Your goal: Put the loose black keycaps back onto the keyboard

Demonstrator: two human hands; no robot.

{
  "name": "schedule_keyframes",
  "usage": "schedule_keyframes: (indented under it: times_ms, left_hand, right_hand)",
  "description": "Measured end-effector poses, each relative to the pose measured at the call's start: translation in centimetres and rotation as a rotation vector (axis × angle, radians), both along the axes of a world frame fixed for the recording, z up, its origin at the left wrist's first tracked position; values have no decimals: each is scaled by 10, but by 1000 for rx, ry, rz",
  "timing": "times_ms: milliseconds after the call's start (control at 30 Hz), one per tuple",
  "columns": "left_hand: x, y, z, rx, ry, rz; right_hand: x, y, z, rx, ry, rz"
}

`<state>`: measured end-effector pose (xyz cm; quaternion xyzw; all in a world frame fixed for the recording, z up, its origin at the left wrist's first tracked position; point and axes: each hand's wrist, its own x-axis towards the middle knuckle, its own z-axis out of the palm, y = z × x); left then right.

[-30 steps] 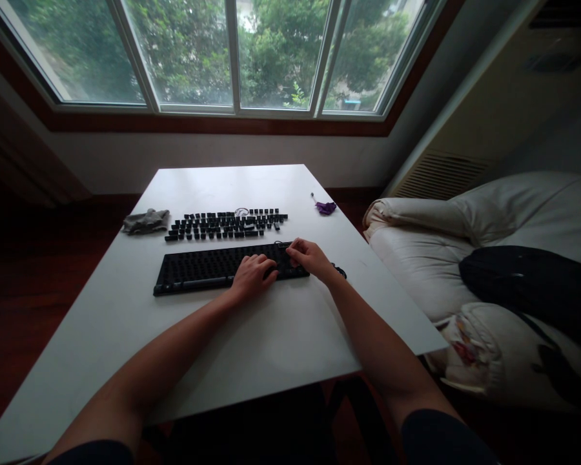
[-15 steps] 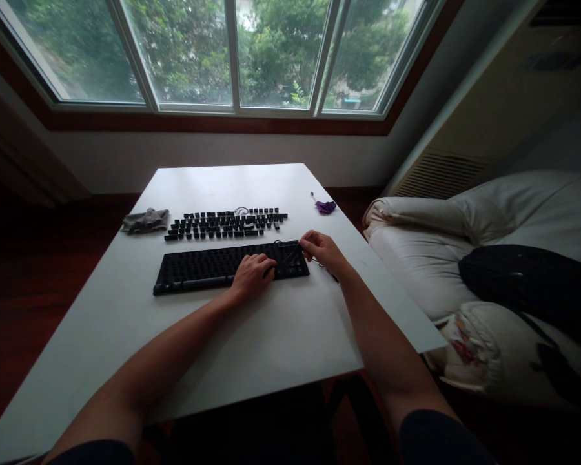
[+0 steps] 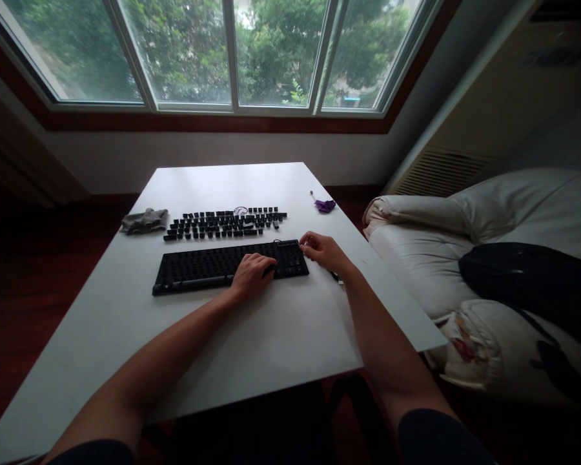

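Observation:
A black keyboard [image 3: 208, 266] with its keycaps off lies across the white table [image 3: 271, 336]. Behind it the loose black keycaps [image 3: 223, 223] are laid out in rows. My left hand [image 3: 252, 274] rests on the keyboard's front right part with the fingers curled down onto it. My right hand [image 3: 322, 250] is at the keyboard's right end, fingers pinched together near its top corner; what they hold is too small to make out. A dark cable [image 3: 336, 278] shows under my right wrist.
A grey cloth [image 3: 145, 220] lies at the table's left, a small purple thing [image 3: 325, 206] at its far right. A wire loop [image 3: 241, 210] sits behind the keycaps. A white cushioned seat [image 3: 465, 219] with a black bag [image 3: 527, 278] stands right of the table.
My right hand has moved from over the keyboard's right part to just off its right end. My left hand has stayed on the keyboard.

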<state>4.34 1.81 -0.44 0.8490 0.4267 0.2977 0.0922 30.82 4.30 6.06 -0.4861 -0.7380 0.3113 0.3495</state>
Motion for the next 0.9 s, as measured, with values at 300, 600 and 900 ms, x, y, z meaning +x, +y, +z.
schedule_keyframes:
  times_ms: [300, 600, 900]
  left_hand:
    - [2, -2, 5, -2, 42, 14]
    - [2, -1, 4, 4, 47, 1]
    - [3, -2, 4, -1, 53, 3]
  right_hand:
    - [-5, 8, -9, 138, -7, 56]
    - [-9, 5, -10, -13, 52, 147]
    - [-14, 8, -20, -146, 76, 114]
